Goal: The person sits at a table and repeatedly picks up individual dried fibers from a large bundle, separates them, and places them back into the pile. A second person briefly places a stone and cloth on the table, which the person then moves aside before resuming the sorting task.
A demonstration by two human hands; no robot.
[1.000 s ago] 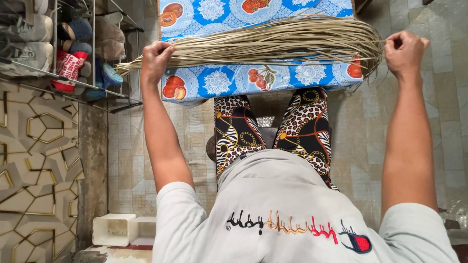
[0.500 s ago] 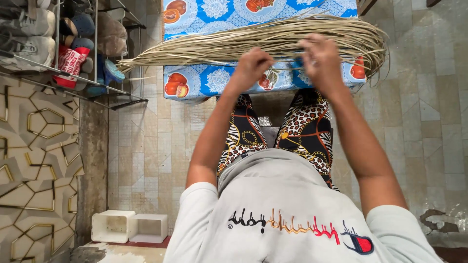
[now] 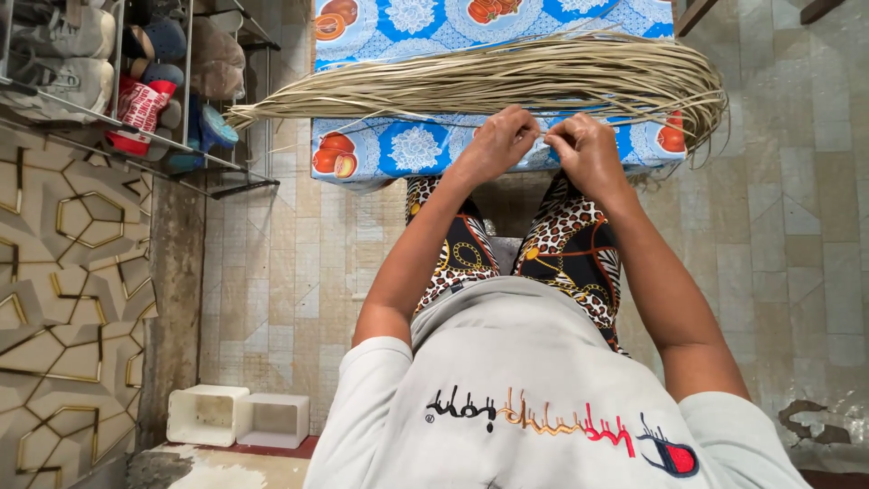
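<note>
A long bundle of pale dried reed strands point(image 3: 471, 81) lies across a table covered with a blue cloth printed with fruit and flowers point(image 3: 407, 149). My left hand point(image 3: 496, 143) and my right hand point(image 3: 584, 149) meet at the table's near edge, in front of the bundle's middle. Both are pinched on one thin strand point(image 3: 544, 135) that runs between their fingertips. My knees in patterned trousers point(image 3: 570, 254) sit just under the table edge. The bundle's right end curls over past the table corner.
A metal shoe rack point(image 3: 136, 100) with shoes stands at the left against a geometric wall panel point(image 3: 72, 272). Two white open boxes point(image 3: 237, 417) sit on the tiled floor at the lower left. Tiled floor extends to the right.
My hands were spread wide at the two ends of the bundle. They have come together at the middle and are now pinching a single strand.
</note>
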